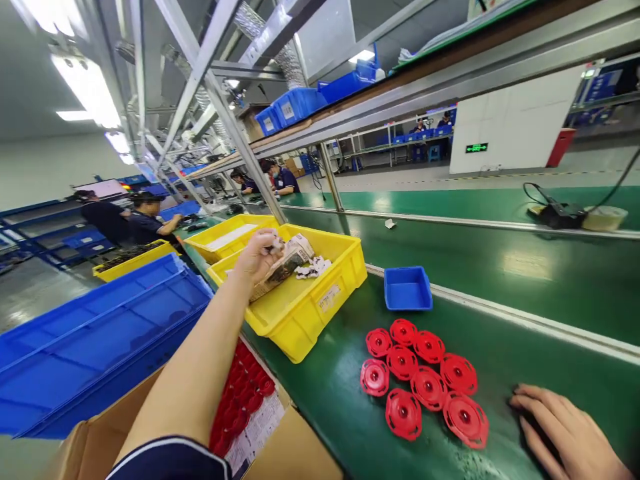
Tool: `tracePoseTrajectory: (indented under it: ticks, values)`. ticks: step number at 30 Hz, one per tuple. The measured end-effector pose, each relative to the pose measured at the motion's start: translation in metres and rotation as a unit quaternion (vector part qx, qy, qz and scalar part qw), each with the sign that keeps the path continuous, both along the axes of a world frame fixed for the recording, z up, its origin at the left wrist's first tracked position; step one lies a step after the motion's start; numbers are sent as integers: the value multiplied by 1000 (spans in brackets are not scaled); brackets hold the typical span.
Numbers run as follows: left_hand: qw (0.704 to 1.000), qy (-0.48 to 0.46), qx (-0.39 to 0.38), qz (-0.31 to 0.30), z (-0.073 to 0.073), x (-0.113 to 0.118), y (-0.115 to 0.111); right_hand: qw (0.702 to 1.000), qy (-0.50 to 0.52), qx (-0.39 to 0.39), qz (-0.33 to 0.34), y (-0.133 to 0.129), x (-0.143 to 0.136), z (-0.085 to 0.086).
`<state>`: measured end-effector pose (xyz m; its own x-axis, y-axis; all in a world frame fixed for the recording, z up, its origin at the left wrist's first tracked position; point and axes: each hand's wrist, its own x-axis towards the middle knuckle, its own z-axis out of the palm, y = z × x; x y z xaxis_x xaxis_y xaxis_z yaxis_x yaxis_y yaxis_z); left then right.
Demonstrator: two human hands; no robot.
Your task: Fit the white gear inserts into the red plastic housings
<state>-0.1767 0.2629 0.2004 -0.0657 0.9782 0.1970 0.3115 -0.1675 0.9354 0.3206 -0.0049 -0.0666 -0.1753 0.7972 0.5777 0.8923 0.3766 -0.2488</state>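
Observation:
My left hand point(261, 257) is raised over a yellow bin point(320, 310), its fingers closed around small whitish parts whose kind I cannot make out. Below it in the bin lie a printed paper bag point(290, 263) and a loose heap of small white pieces point(315, 267). On the green work surface point(340, 380), several round red plastic parts point(402, 362) with dark centres lie grouped together. To their right rests my right hand point(565, 427), fingers stretched out and holding nothing, apart from the nearest red disc point(465, 419).
A small blue tray point(407, 298) stands behind the red parts. Under my left arm, a cardboard box point(295, 443) holds more red parts point(240, 400). Large blue bins point(100, 333) stand at left, and a second yellow bin point(225, 237) lies beyond. Co-workers point(150, 220) sit farther down the line.

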Motion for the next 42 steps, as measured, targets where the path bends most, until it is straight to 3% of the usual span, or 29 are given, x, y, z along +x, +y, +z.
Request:
tracePoseTrajectory:
  ticks: [3, 5, 8, 10, 12, 14, 17, 25, 29, 33, 36, 39, 42]
  values:
    - [989, -119, 19, -90, 1, 30, -64, 1000, -7, -29, -2, -3, -3, 18]
    - [931, -304, -60, -193, -14, 57, -115, 998, 3, -66, -2, -4, -5, 25]
    - [825, -397, -237, -324, -55, 102, -187, 994, 44, -99, 3, -11, -11, 42]
    - [753, -416, -306, -408, -87, 132, -224, 990, 93, -105, 22, -20, -22, 64]
    - [711, -436, -330, -442, -117, 159, -250, 976, 161, -121, 79, -33, -38, 92]
    - [686, -459, -342, -449, -141, 181, -267, 943, 234, -171, 165, -47, -54, 118]
    - [663, -475, -354, -457, -160, 202, -282, 912, 241, -223, 246, -61, -71, 135]
    - [655, -482, -358, -459, -172, 217, -288, 907, 261, -238, 230, -63, -72, 115]
    - [676, -476, -377, -416, -177, 219, -288, 910, 278, -211, 222, -60, -78, 112]
    - [718, -441, -391, -370, -178, 219, -288, 935, 248, -157, 198, -59, -80, 102]
    - [727, -434, -391, -360, -178, 218, -286, 947, 220, -147, 183, -58, -77, 98]
    - [710, -448, -393, -376, -181, 217, -285, 946, 208, -166, 185, -57, -74, 100]
    - [671, -474, -416, -390, -184, 216, -282, 939, 210, -186, 199, -56, -73, 106]
